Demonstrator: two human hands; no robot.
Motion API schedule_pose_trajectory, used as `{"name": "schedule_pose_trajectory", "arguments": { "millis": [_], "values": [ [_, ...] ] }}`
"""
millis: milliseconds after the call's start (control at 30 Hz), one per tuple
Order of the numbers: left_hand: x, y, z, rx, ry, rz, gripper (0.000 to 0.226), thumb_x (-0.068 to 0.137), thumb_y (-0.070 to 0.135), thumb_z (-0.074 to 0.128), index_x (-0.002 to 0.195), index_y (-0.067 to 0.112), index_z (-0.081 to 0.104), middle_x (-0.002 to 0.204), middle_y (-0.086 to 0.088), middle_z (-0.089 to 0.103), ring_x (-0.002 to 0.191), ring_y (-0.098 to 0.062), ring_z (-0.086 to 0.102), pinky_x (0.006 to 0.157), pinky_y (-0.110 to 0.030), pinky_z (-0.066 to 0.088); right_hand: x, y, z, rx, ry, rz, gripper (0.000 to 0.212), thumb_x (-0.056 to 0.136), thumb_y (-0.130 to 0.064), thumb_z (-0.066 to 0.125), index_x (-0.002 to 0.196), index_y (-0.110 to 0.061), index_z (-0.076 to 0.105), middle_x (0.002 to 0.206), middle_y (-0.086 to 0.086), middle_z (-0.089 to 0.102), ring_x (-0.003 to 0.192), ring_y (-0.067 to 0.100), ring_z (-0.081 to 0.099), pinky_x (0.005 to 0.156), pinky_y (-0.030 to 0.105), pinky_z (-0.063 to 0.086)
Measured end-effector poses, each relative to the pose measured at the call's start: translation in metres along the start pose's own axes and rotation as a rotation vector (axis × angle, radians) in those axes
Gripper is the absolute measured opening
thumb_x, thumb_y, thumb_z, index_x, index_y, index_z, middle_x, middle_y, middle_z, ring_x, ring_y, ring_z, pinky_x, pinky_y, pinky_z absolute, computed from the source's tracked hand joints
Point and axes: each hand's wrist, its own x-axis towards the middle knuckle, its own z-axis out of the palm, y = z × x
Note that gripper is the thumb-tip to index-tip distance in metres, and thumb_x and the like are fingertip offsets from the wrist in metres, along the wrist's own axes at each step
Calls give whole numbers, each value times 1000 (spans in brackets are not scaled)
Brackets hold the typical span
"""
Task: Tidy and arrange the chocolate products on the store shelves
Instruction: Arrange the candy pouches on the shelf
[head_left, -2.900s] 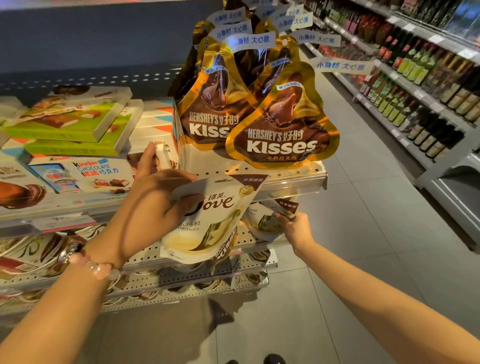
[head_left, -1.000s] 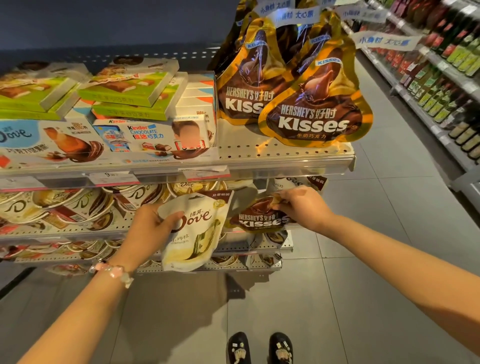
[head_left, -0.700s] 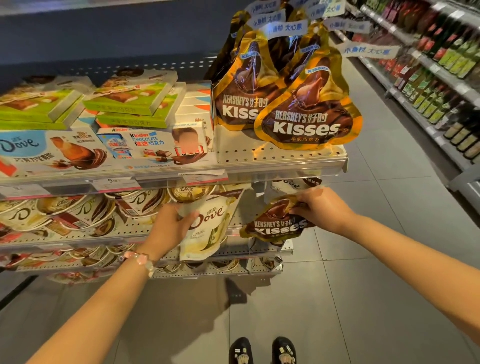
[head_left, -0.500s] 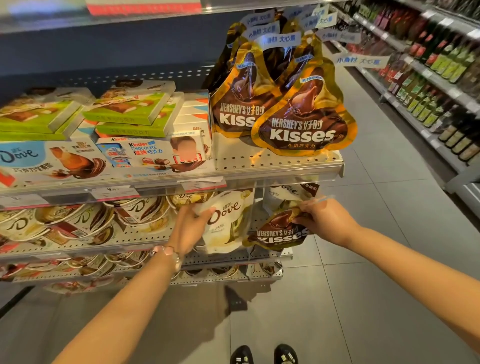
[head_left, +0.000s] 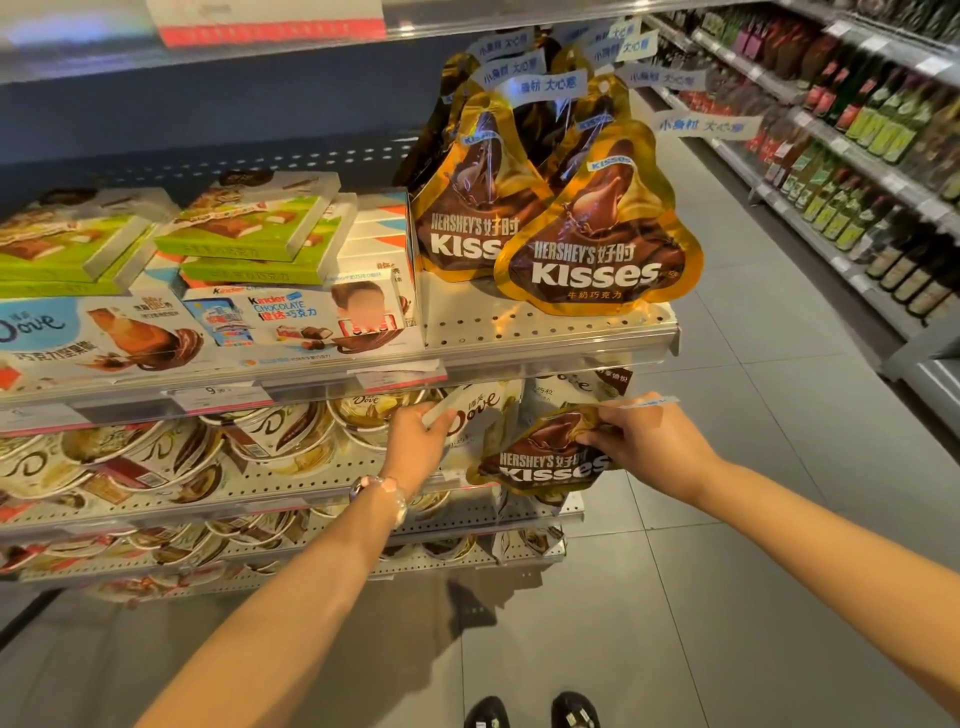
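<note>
Centre of frame, second shelf: left hand (head_left: 415, 441) grips top edge of white Dove pouch (head_left: 480, 423), standing under the upper shelf lip. Just right, right hand (head_left: 647, 441) pinches top of Hershey's Kisses bag (head_left: 545, 462), held before shelf edge (head_left: 569, 512).

Kisses bags (head_left: 597, 249) standing at the right end of the upper shelf (head_left: 545, 353), boxes (head_left: 249, 228) stacked to their left, round tubs (head_left: 156, 452) on the shelf below, Dove pouch (head_left: 483, 421) right of the tubs, bottle shelves (head_left: 857, 156) across the aisle
</note>
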Motion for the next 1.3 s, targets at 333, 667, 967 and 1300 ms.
{"name": "schedule_pose_trajectory", "arguments": {
  "millis": [333, 667, 967, 1300],
  "values": [
    [-22, 7, -20, 240, 43, 196, 29, 83, 21, 69, 110, 10, 64, 100, 4, 64, 92, -7, 58, 75, -9, 44, 13, -13, -37, 171, 69, 27, 19, 83, -23, 69, 80, -4, 70, 83, 1, 71, 79, 26, 66, 70, 39, 53],
    [-33, 62, -59, 767, 585, 944, 42, 77, 22, 64, 113, 12, 46, 115, -14, 43, 108, -30, 42, 91, -48, 33, 42, -41, -94, 140, 242, 36, 23, 83, -32, 65, 69, -14, 67, 77, -2, 68, 74, 13, 61, 64, 25, 48],
    [-27, 108, -73, 1214, 424, 720, 110, 60, 38, 83, 144, -2, 25, 148, -26, 29, 139, -41, 22, 102, -70, 7, 70, -64, -112, -44, 348, 12, 19, 88, -27, 63, 79, -10, 64, 83, -7, 57, 90, 31, 58, 80, 37, 40],
    [-28, 110, -66, 1318, 474, 637, 91, 64, 19, 85, 140, 1, 39, 142, -22, 42, 132, -38, 39, 100, -69, 19, 109, -71, -80, -264, 387, 38, 27, 94, -29, 55, 92, -5, 67, 92, 14, 67, 91, 33, 56, 73, 36, 42]
  ]
}}
